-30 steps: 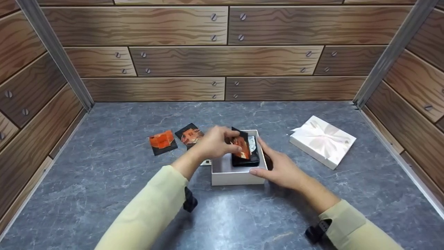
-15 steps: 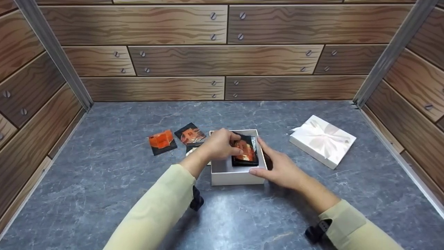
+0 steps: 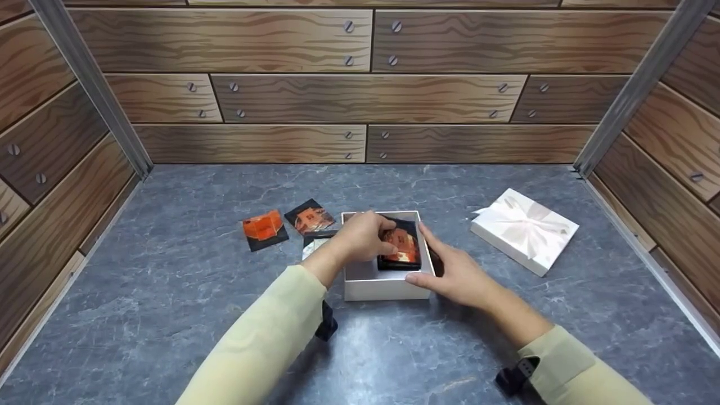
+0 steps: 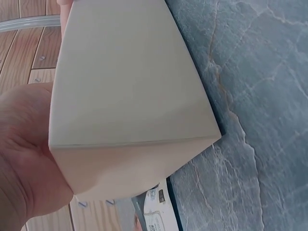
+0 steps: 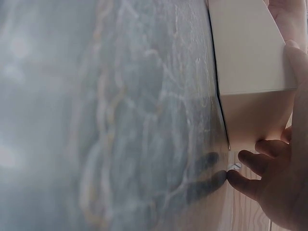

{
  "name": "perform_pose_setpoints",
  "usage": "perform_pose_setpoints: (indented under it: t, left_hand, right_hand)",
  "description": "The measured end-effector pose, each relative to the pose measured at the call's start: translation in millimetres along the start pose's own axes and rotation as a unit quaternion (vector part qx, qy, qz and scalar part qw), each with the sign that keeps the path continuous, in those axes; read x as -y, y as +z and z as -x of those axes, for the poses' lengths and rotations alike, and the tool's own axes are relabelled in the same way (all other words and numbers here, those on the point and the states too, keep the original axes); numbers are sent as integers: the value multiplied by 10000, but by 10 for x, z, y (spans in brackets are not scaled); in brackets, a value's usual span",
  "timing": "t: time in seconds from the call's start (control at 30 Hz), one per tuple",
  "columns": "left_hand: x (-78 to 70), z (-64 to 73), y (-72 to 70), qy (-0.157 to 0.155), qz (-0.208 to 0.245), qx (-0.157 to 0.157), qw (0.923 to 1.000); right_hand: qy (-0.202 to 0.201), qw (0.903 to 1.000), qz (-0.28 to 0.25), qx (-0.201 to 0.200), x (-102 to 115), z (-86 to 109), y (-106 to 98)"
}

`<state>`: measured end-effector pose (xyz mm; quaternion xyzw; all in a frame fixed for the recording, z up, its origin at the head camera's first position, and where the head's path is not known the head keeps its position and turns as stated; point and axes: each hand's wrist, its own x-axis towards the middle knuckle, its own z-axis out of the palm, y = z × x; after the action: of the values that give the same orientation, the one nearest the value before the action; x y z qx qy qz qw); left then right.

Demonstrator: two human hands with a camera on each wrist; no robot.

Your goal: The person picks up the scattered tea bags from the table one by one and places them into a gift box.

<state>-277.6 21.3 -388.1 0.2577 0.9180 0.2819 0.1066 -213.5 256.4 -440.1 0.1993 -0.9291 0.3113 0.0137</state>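
A white open-topped box (image 3: 388,290) stands on the grey marbled table. Inside it, on the right side, a black-and-orange sachet (image 3: 407,243) lies over a dark stack. My left hand (image 3: 360,239) reaches in over the box's left wall, thumb and fingers pinching the sachet's left edge. With its thumb at the front rim and fingers along the right wall, my right hand (image 3: 458,273) holds the box at its front right corner. The box's outer wall (image 4: 125,77) hides the left fingertips in the left wrist view. Several right fingertips (image 5: 264,147) show near the box's lower wall in the right wrist view.
Two orange-and-black sachets, one (image 3: 264,228) farther left and one (image 3: 309,216) nearer the box, lie on the table. A black-and-white flat packet (image 3: 316,241) is partly hidden behind the left wrist. A white lid with a ribbon bow (image 3: 524,230) lies to the right.
My left hand has moved slightly right and lowered the sachet from a tilt to lying flat on the stack in the box. The right hand has kept its hold on the box.
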Motion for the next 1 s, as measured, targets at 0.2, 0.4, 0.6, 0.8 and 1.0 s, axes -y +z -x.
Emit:
perform_pose_setpoints:
  t: [0.2,0.4,0.6,0.8,1.0]
  left_hand:
    - [-6,-15,15,-34,-339,-59,9994]
    - [-2,-16,16,-46,-524,-21,9986]
    - [-11,21,-32,27,-672,-7,9977]
    - [-14,73,-165,100,-561,-155,9983]
    - [66,175,-360,203,101,-460,9987]
  right_hand:
    - [2,10000,-4,-29,5,4,-4]
    - [45,10000,16,-2,4,4,-2]
    - [75,10000,-18,28,3,2,-2]
    - [73,9999,-78,37,-1,5,-7]
    - [84,9999,-88,26,10,2,-11]
